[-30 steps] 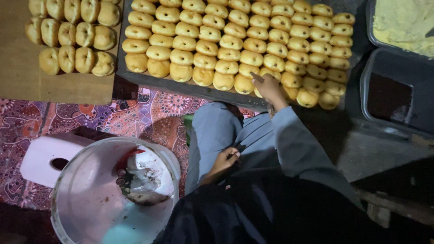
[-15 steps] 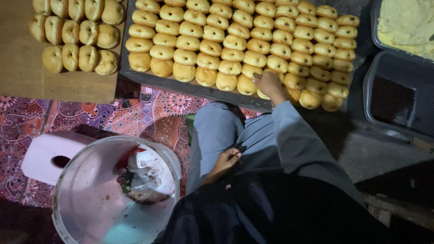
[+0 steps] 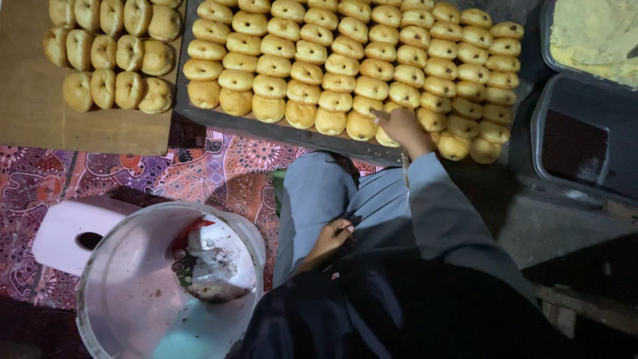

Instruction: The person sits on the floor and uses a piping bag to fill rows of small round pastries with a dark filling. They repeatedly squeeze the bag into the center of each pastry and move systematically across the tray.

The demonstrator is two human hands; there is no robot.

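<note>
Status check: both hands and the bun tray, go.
Right hand on a bun at the near edge of the bun tray, grip unclear. Left hand resting in lap on grey clothing, holding nothing visible. White bucket beside knee, clear of the reach.

No labels, signs or screens show. The nearest things to packaging are crumpled clear plastic wrappers [image 3: 211, 262] lying in the bottom of the white bucket [image 3: 126, 266] at the near left, with a scrap of red among them. At the far right stand two rectangular plastic tubs: a clear one [image 3: 591, 33] holding pale yellow filling, and a grey one [image 3: 585, 133] nearer, dark inside.
</note>
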